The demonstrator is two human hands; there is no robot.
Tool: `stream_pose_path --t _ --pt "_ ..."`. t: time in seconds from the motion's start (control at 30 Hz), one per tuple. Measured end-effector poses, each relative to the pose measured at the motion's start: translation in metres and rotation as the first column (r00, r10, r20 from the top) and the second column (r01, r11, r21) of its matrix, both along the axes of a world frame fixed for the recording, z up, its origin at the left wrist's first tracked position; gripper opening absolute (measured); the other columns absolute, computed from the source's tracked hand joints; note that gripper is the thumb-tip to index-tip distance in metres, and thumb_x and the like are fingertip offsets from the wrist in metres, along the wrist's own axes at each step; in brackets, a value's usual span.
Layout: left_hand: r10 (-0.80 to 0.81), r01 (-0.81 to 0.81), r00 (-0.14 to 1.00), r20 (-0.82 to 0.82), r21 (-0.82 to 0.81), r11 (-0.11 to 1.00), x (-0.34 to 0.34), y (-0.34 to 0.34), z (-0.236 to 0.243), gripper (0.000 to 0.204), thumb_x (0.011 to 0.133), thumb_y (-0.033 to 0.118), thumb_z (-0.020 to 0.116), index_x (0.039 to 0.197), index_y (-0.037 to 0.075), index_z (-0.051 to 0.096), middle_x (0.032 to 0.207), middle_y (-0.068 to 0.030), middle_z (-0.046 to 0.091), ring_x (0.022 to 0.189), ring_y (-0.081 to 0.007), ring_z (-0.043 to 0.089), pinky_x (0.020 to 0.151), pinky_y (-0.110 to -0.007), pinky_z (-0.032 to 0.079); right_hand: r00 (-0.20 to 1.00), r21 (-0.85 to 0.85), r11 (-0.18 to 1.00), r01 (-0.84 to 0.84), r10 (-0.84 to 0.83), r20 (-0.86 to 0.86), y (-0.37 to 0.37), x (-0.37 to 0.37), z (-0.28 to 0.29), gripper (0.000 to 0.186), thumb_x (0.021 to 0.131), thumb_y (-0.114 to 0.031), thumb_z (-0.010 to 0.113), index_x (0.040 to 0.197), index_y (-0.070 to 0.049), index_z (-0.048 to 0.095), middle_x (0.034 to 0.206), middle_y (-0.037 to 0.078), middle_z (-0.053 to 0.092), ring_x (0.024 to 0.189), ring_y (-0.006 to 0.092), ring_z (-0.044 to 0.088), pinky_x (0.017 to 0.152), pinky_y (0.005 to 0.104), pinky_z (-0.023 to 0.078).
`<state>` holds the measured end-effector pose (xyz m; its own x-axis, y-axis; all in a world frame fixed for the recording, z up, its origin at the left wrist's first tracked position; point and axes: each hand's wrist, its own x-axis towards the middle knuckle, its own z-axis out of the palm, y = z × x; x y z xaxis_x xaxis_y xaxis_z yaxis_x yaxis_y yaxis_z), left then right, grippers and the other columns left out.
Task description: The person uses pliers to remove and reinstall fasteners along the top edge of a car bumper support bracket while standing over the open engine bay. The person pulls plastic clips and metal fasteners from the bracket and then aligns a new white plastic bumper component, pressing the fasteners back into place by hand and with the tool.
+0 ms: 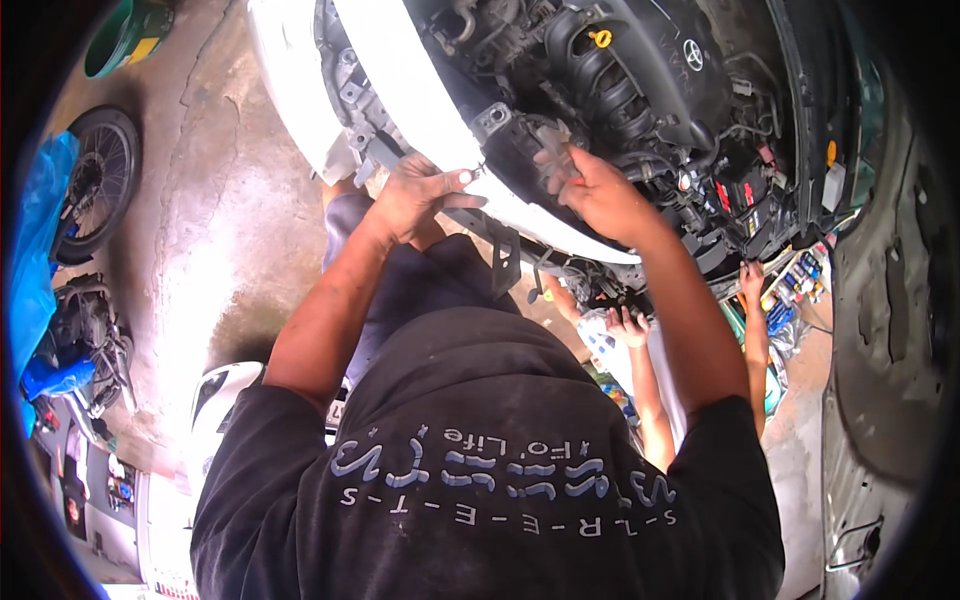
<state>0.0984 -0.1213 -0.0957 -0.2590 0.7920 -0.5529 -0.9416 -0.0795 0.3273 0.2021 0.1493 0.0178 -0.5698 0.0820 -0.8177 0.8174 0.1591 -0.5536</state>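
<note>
A white car body panel [415, 85] curves along the front of an open engine bay [600, 95]. At its inner edge, my left hand [420, 195] is closed, thumb on top and fingers beneath. Over the bay, just past the panel, my right hand [600, 195] is bent at the fingers. Motion smears its fingertips, so whether they hold anything is unclear. Close to those fingers sits a small metal bracket [492, 120] with a round hole. A dark engine cover [690, 60] and a yellow dipstick loop [600, 39] lie farther in.
Another person's hand [628, 326] and second hand [752, 280] reach toward the car at the right. A motorcycle wheel [100, 185] and blue plastic sheet [40, 240] stand left, with a green bucket [115, 40] beyond. A bare metal car panel [890, 350] is at far right.
</note>
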Motion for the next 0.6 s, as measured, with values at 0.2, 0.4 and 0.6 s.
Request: stream_pose_path --t 0.2,0.4,0.6 --pt "-0.023 0.023 1.0 0.001 0.026 0.999 -0.001 0.0 -0.006 0.03 0.099 0.005 0.074 0.127 -0.002 0.068 0.12 -0.0155 0.073 0.112 -0.0301 0.073 0.096 -0.045 0.066 0.692 0.4 0.64 -0.656 0.722 -0.019 0.009 -0.028 0.004 0.062 0.089 0.006 0.056 0.149 -0.01 0.056 0.131 0.017 0.066 0.122 0.0365 0.064 0.108 0.046 0.05" --pt "-0.051 0.051 0.998 -0.034 -0.012 0.999 -0.003 -0.001 -0.004 0.03 0.098 0.005 0.074 0.127 -0.003 0.068 0.12 -0.0163 0.073 0.111 -0.0299 0.073 0.096 -0.044 0.066 0.385 0.532 0.295 -0.794 0.921 0.065 -0.002 -0.064 -0.012 0.057 0.09 0.002 0.056 0.144 -0.016 0.063 0.135 0.012 0.063 0.131 0.0327 0.059 0.109 0.0499 0.049" --pt "-0.061 0.06 0.997 -0.037 -0.016 0.998 -0.001 -0.002 -0.012 0.031 0.098 0.005 0.074 0.127 -0.003 0.068 0.122 -0.0157 0.073 0.112 -0.0285 0.072 0.096 -0.044 0.066 0.318 0.538 0.227 -0.812 0.945 0.08 -0.006 -0.076 -0.013 0.048 0.092 -0.002 0.058 0.137 -0.017 0.068 0.132 0.012 0.064 0.13 0.0315 0.059 0.108 0.0486 0.05"
